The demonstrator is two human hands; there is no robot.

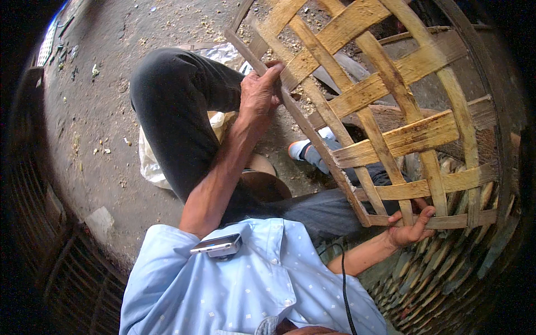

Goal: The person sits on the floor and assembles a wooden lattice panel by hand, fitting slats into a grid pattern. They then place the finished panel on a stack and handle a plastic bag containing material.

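A woven lattice panel [427, 134] of yellowish slats, rimmed with darker wood, fills the upper right, tilted. The left hand [260, 94] grips its left rim, while the right hand [410, 228] curls around the lower edge, its fingers by the openings. Below lie many thin wooden strips [427, 265]. A phone [218, 244] rests against the light-blue shirt [234, 290] (dotted with small white marks). Beside the dark trousers [173, 106], a whitish plastic bag [152, 162] lies on the debris-strewn floor [95, 123].
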